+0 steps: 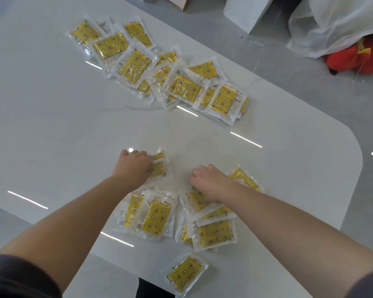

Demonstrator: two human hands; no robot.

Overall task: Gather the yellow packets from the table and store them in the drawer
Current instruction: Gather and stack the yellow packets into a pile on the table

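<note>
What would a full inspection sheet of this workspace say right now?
Surface: glossy white table, rounded corner, light streaks reflected.
Job's things: far heap of yellow packets; near cluster around the hands; lone packet at the near edge; drawer not in view.
Clutter: nothing seen.
Hands: left hand grips a small stack of packets; right hand rests on the near cluster, grip unclear.
Cables: nothing seen.
Surroundings: grey floor, white plastic sheeting, red object beside it.
</note>
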